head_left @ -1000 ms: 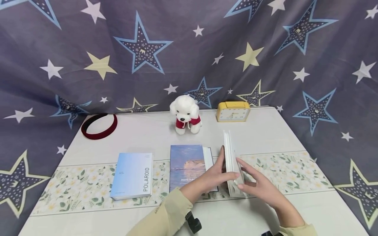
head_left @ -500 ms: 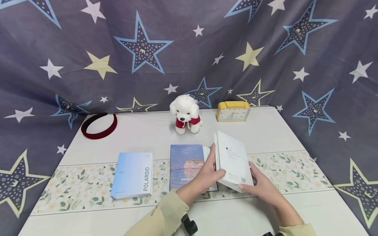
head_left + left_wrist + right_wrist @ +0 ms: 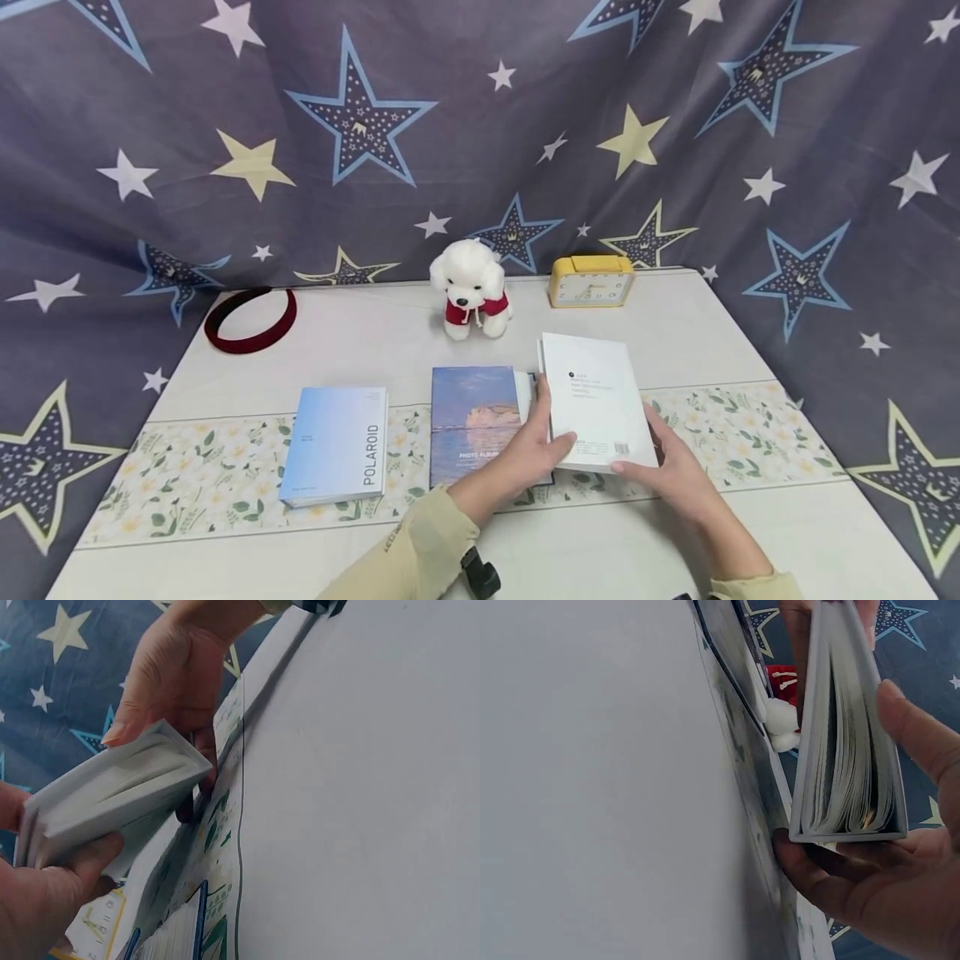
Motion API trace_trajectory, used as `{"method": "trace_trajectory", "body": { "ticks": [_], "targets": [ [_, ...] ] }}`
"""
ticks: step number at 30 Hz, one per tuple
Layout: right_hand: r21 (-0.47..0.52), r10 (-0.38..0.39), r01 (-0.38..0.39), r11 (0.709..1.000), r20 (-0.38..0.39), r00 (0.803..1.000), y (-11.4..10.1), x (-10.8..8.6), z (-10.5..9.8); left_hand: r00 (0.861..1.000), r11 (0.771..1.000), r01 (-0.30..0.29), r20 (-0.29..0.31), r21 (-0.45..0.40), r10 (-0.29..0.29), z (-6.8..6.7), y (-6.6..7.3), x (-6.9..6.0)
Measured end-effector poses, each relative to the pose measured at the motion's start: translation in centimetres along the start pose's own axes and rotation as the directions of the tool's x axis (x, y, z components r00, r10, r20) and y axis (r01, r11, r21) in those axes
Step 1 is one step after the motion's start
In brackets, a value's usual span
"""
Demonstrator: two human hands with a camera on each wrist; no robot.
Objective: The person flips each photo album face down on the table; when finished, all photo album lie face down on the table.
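Observation:
My left hand (image 3: 528, 442) grips the left edge of a white photo album (image 3: 596, 408), its thumb on the cover. On the opposite side my right hand (image 3: 671, 462) holds the lower right corner, thumb in front and fingers behind. Small text and a barcode mark the cover facing me. In the right wrist view, the album's page edges (image 3: 847, 750) show between its covers, and the album is raised off the table. A blue photo album (image 3: 472, 425) with a seaside picture lies left of it, partly hidden by my left hand. Farther left lies a light blue POLAROID album (image 3: 335, 446).
At the back of the table (image 3: 360, 333) stand a white plush dog (image 3: 468, 287) in red and a yellow alarm clock (image 3: 592, 282). A dark red headband (image 3: 251, 321) lies at the far left. A star-patterned curtain (image 3: 450, 50) hangs behind.
The white album has turned from edge-on to show its barcode cover. My left hand has shifted slightly left along with it; both hands still hold it.

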State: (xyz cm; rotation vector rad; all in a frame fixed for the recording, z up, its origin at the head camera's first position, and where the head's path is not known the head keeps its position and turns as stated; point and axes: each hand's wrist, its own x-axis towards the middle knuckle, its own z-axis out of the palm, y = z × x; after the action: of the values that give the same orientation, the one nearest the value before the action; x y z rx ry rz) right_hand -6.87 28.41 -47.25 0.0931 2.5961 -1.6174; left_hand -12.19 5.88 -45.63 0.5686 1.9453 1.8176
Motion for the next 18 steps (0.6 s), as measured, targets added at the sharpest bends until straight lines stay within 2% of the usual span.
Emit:
{"method": "trace_trajectory", "body": {
  "ticks": [4,11,18],
  "targets": [
    [-0.043,0.018,-0.019,0.999,-0.017,1.000,-0.1,0.0,-0.2,1.000,0.987,-0.005,0.003,0.161,0.005,0.1,-0.1,0.0],
    [-0.063,-0.014,0.011,0.998,-0.040,0.999,0.1,-0.3,-1.0,1.000,0.961,0.020,0.016,0.275,-0.026,0.5,-0.9,0.2],
    [-0.090,-0.056,0.051,0.995,-0.053,0.997,0.1,-0.4,-1.9,0.994,0.894,0.098,0.007,0.437,-0.112,1.5,-1.4,0.4]
  ]
}}
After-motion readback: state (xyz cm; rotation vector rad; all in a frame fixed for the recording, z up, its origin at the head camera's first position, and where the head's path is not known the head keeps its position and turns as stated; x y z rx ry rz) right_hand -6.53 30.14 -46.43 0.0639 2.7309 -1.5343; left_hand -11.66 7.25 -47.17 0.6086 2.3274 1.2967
